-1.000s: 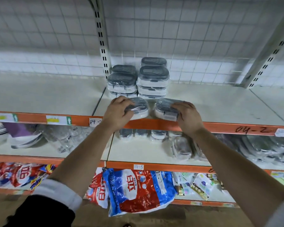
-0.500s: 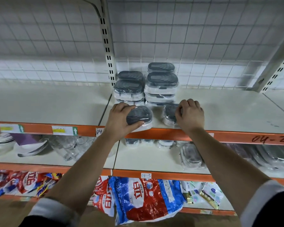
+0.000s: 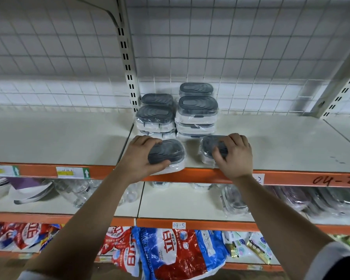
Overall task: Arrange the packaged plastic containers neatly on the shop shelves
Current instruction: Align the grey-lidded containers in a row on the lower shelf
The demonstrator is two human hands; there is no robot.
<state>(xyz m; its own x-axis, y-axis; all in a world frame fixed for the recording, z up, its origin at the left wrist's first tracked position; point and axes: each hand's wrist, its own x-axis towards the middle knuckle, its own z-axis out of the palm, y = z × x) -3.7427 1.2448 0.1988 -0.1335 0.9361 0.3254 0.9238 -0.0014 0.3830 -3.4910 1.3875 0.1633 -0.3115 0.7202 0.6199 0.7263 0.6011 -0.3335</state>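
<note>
Setting two wrapped containers at the front edge of the upper shelf (image 3: 281, 142), one per hand.

Left hand (image 3: 138, 156): the fingers reach over the far side and the thumb lies on the near side of the left container (image 3: 170, 153). The grip is closed round its grey lid. This container sits skewed at the front edge, and its white base appears to overlap the orange lip (image 3: 291, 178).

Right hand (image 3: 233, 156): the fingers are curled over the lid of the right container (image 3: 209, 147), with the grip closed on it. This container lies on the shelf just inside the front edge and is largely covered by the hand. The two containers are near each other, with a gap of bare shelf between them.

Toward the back edge, beside the slotted post (image 3: 129, 77), stand the left stack (image 3: 155, 118) and the taller right stack (image 3: 197, 110). More containers stand behind each.

Step in hand, as judged: starting a front row, one container before each stack, with neither yet squared nor released.

The next move calls for turning the left container until its long side runs parallel with its stack, then drawing it fully onto the shelf. Both should next slide back until they touch the stacks, keeping the columns in line. Only then should the hands let go. The wrap looks slick, so a gentle push seems wiser than a shove.
</note>
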